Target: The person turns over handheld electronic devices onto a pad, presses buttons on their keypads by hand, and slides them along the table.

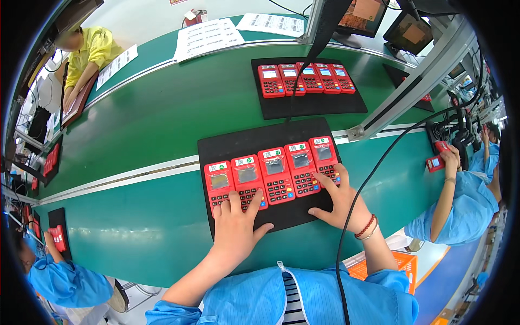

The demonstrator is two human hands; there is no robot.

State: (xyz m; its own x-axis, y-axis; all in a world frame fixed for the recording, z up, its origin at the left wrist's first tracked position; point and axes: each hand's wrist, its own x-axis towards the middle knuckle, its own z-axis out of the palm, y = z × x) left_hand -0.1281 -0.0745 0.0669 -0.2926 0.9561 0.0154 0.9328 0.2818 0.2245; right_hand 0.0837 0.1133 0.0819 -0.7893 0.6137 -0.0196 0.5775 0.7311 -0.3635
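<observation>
A row of several red handheld payment terminals (275,167), with black keypads and small screens under clear film, lies on a black mat (227,144) in front of me. My left hand (236,226) is open, its spread fingertips over the keypads of the leftmost terminal (219,181) and the one beside it (247,174). My right hand (343,205) is open too. Its fingers reach onto the lower keypads of the two rightmost terminals, and its thumb is by the mat's right edge. Parts of those keypads are hidden under my fingers.
Beyond, a second black mat (311,110) carries several red terminals with lit screens. A black cable (374,176) arcs past my right arm. A metal post (414,81) stands at right. Co-workers in blue sit on both sides; one in yellow (100,46) is far left.
</observation>
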